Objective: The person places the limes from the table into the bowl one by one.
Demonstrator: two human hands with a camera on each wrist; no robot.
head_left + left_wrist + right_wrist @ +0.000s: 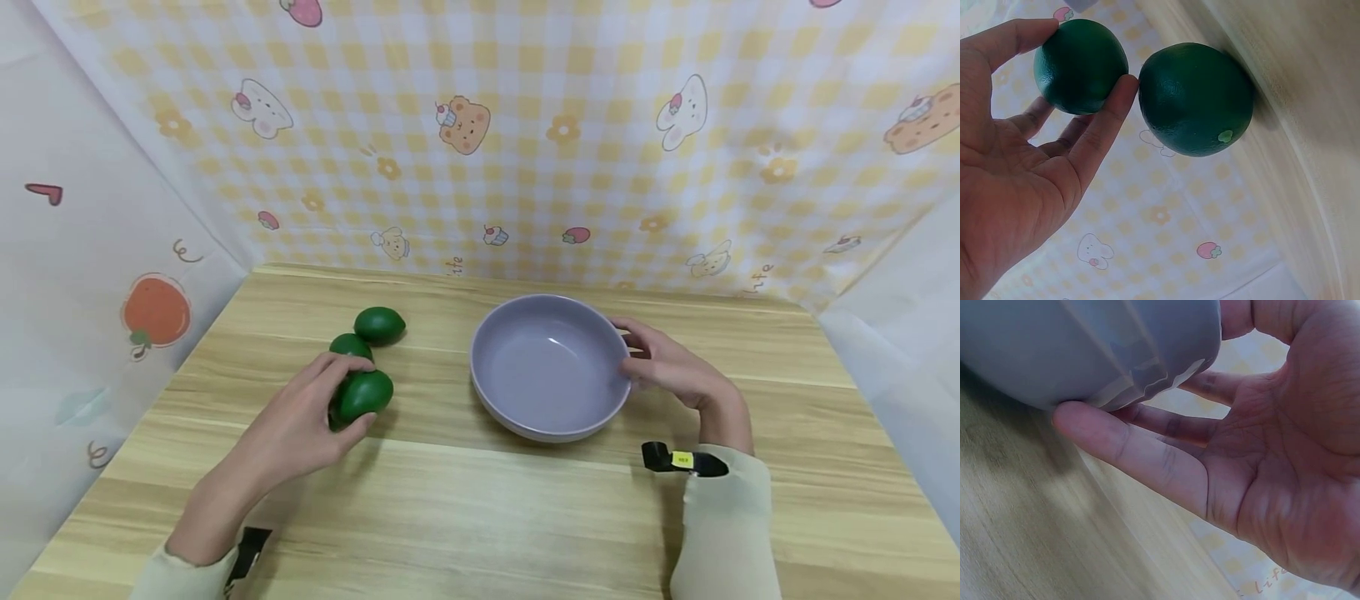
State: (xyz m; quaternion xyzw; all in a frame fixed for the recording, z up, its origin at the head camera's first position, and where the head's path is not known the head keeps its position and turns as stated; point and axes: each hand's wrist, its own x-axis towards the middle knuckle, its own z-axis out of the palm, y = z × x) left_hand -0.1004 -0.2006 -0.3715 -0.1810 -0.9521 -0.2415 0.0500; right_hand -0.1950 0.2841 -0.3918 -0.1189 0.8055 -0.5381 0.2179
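On the left of the head view, my left hand (pixel 307 425) holds a green lime (pixel 365 395) between thumb and fingers. The left wrist view shows this lime (pixel 1082 67) at the fingertips, with a second lime (pixel 1196 100) close beside the hand against the wood. Behind the held fruit, a lime (pixel 351 344) is partly covered by my fingers, and another lime (pixel 379 325) lies farther back. My right hand (pixel 671 367) grips the right side of a grey-purple bowl (pixel 551 367), thumb at the rim. Its fingers reach under the bowl's outer wall (pixel 1104 350) in the right wrist view.
The bowl stands upright on a light wood-grain table (pixel 480 508), its inside bare. A yellow checked cloth (pixel 525 167) with cartoon prints hangs along the table's back edge. White printed sheeting (pixel 97 250) borders the left side.
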